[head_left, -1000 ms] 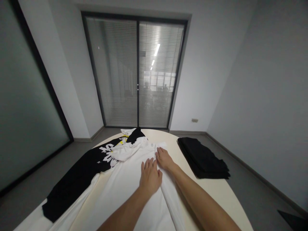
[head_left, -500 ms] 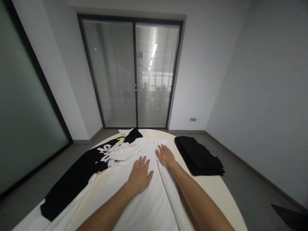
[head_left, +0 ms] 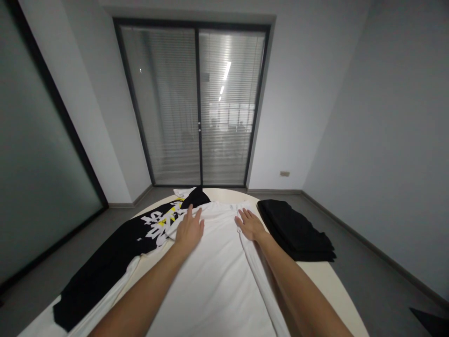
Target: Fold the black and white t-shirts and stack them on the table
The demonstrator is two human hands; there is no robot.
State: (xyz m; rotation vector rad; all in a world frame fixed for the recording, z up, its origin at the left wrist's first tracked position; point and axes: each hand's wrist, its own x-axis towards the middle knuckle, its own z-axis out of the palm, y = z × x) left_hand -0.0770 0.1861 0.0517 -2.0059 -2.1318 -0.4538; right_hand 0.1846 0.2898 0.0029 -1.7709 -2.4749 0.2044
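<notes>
A white garment (head_left: 217,276) lies spread flat on a cream round table (head_left: 326,281) in front of me. My left hand (head_left: 189,228) rests flat on its far left part, fingers stretched out, close to where a sleeve folds over. My right hand (head_left: 249,223) lies flat near the garment's far right edge, fingers spread. Both hands press on the cloth and hold nothing.
A black garment with white and yellow print (head_left: 115,252) lies to the left, partly under the white one. A folded black pile (head_left: 298,229) sits at the table's right edge. Glass doors with blinds (head_left: 198,107) stand beyond the table.
My left hand slid left and away across the white garment, flattening it. My right hand moved slightly away and to the right. The two hands are now farther apart.
</notes>
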